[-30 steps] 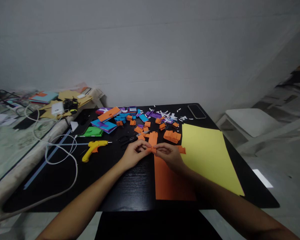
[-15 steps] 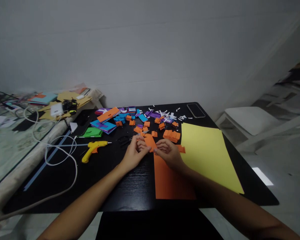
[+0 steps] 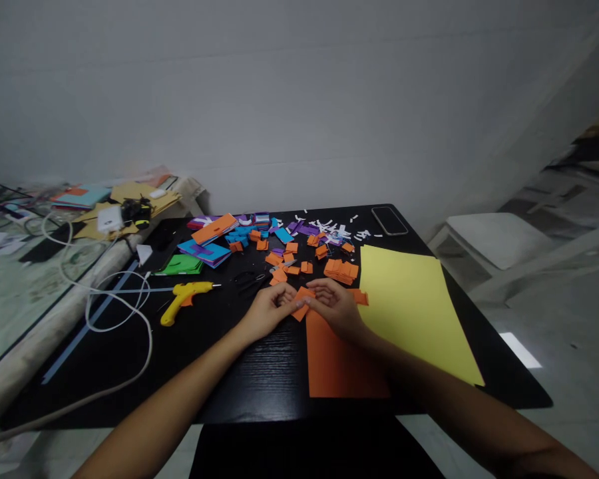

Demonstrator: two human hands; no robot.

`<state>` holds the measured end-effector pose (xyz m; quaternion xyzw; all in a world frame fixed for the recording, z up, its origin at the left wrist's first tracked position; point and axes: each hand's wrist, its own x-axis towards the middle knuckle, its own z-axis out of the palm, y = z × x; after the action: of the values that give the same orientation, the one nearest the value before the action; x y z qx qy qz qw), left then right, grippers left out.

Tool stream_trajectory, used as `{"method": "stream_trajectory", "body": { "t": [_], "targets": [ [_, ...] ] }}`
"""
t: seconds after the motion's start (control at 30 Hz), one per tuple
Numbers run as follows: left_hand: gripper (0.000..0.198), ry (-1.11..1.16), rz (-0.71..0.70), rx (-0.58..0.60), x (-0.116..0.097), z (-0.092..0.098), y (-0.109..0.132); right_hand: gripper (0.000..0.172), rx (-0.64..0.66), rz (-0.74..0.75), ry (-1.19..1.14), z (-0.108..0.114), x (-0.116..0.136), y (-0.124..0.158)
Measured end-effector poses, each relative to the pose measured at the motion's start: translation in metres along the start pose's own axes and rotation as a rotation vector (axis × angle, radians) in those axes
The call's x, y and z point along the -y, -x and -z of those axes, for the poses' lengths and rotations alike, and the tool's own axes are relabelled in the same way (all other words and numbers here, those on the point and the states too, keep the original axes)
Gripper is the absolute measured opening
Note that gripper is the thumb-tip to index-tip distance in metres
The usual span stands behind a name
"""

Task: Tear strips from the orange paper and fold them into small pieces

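Between my fingertips is a small orange paper piece (image 3: pixel 300 311), held from both sides. My left hand (image 3: pixel 271 307) pinches its left side, and my right hand (image 3: pixel 335 306) grips its right side. Under my right hand and forearm lies a large orange paper sheet (image 3: pixel 337 366). Just beyond the hands, several small folded orange paper pieces (image 3: pixel 290 249) are scattered, with a stack of orange pieces (image 3: pixel 341 271) to their right. Dark-handled scissors (image 3: pixel 252 279) rest beside my left hand, partly among the orange pieces.
A yellow glue gun (image 3: pixel 184 297) lies on the black table (image 3: pixel 259 392) at left, near a looping white cable (image 3: pixel 147 352). Yellow paper (image 3: pixel 414 306) covers the right side. A phone (image 3: pixel 389 221), white scraps (image 3: pixel 332 229) and coloured paper stacks (image 3: pixel 205 253) sit farther back.
The orange paper piece has turned and tilted downward between my fingers, and less of it shows upright. My hands have come slightly closer together.
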<state>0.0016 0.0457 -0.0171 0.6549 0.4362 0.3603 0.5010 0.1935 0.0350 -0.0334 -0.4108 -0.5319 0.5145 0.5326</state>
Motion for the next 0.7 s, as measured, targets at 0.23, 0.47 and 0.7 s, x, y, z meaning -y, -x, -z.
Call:
{"method": "stream_trajectory", "body": {
  "t": [0.23,0.47,0.7],
  "targets": [
    [0.036,0.202,-0.031,0.0,-0.0053,-0.0022,-0.0006,0.028,0.048,-0.042,-0.027,0.0022,-0.0012,0.0001],
    [0.028,0.082,-0.104,-0.078,-0.0027,0.0005,0.0028,0.032,0.069,-0.04,-0.046,0.0002,-0.0012,0.0006],
    [0.025,0.132,-0.063,-0.11,-0.0019,0.0004,0.0021,0.03,0.039,-0.037,-0.013,0.0001,0.001,0.0012]
  ]
}}
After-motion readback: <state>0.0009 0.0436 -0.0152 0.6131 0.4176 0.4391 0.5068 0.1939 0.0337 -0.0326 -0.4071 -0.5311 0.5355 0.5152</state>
